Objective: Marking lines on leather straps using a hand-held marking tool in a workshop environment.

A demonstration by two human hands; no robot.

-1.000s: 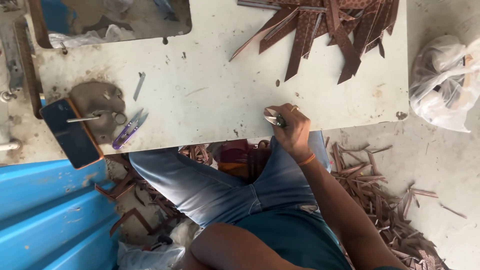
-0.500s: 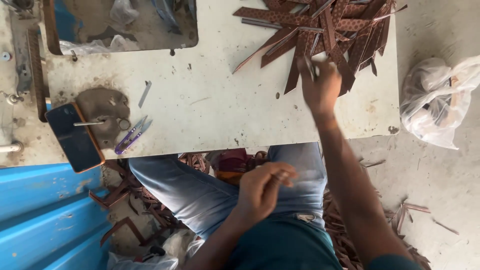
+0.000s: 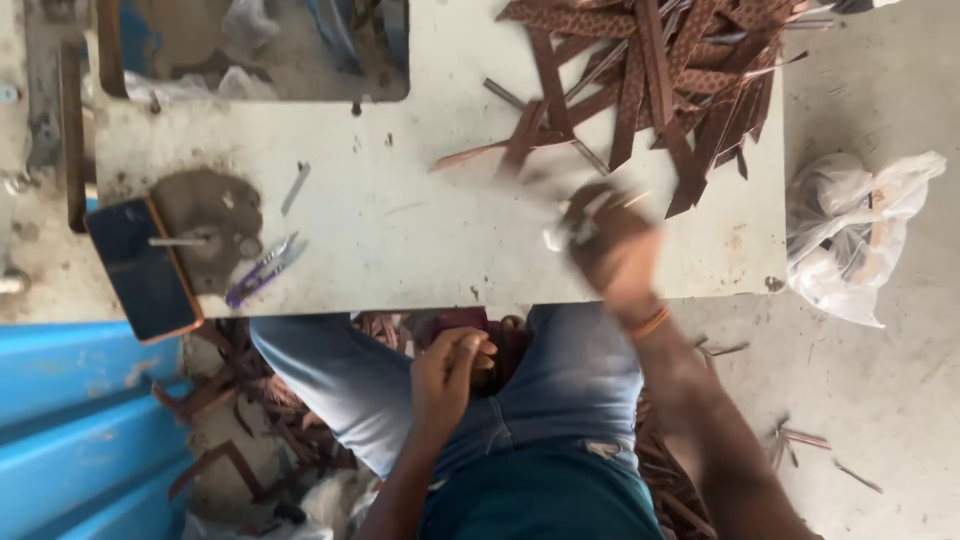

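My right hand (image 3: 612, 250) is blurred with motion over the white table (image 3: 420, 230), just below a pile of brown perforated strips (image 3: 680, 70). Its fingers look closed on one brown strip (image 3: 522, 145), which is also blurred and reaches up and left from the hand. Something small and pale shows at the fingertips; I cannot make it out. An orange band circles the wrist. My left hand (image 3: 452, 368) rests on my lap on blue jeans, below the table's front edge, with its fingers curled and nothing visible in them.
A dark phone in an orange case (image 3: 142, 270) and purple thread snips (image 3: 262, 270) lie at the table's left. A rectangular cutout (image 3: 260, 50) opens at the back. A clear plastic bag (image 3: 860, 240) sits on the floor to the right. Strip scraps litter the floor; blue sheeting (image 3: 70, 420) lies left.
My right hand went from the table's front edge up to the strip pile and has come back toward me with a strip. My left hand came into view and settled on my lap.
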